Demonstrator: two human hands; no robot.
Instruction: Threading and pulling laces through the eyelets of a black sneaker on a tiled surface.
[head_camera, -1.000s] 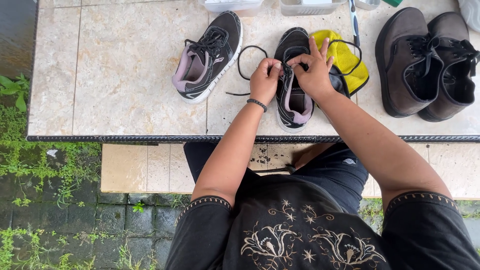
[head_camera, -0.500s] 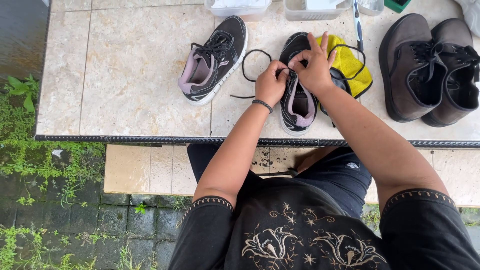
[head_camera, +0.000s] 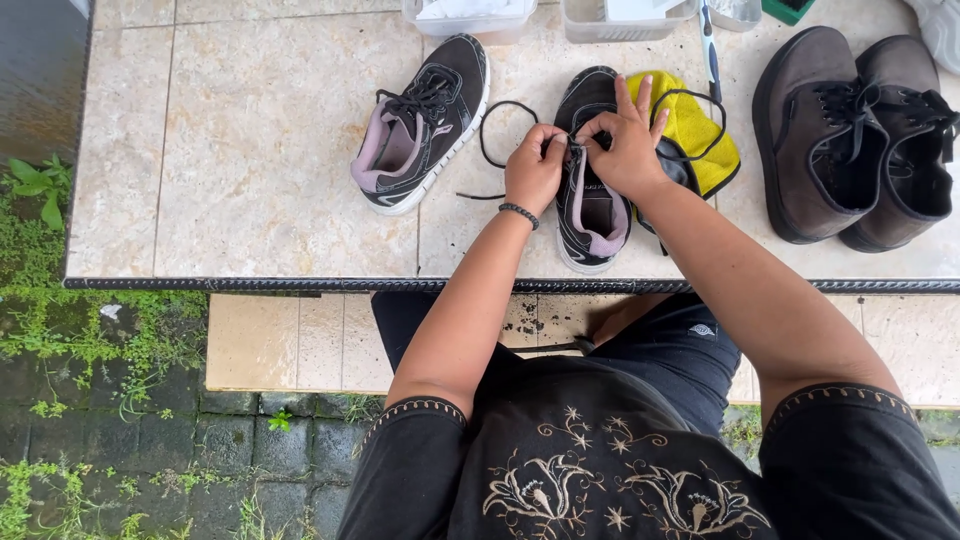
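1. At the upper middle of the frame, on the pale tiled tabletop (head_camera: 260, 150), lies a black sneaker (head_camera: 592, 190) with a pinkish lining, its toe pointing to the top edge and its heel near the tabletop's front rim.
2. The left hand (head_camera: 535, 172) is curled narrow, fingertips pinching the black lace (head_camera: 500, 135) at the shoe's upper eyelets; a dark beaded bracelet sits on its wrist.
3. The right hand (head_camera: 628, 145) meets it over the same spot, thumb and forefinger pinched on the lace while the other fingers fan upward.
4. From the left hand the lace loops out to the left on the tabletop and trails to a loose end just left of the shoe.
5. A second black sneaker (head_camera: 420, 125) of the same kind, laced, lies tilted to the upper left of the first, apart from it.
6. A yellow cloth (head_camera: 700, 135) lies just right of the held shoe, partly under the right hand, with another black lace curving over it.
7. At the right of the frame, a pair of dark grey-brown lace-up shoes (head_camera: 850, 140) stands side by side, touching each other.
8. Clear plastic containers (head_camera: 470, 18) line the top edge.
9. Below the tabletop, at the lower left, lie mossy paving stones and green weeds (head_camera: 60, 330).
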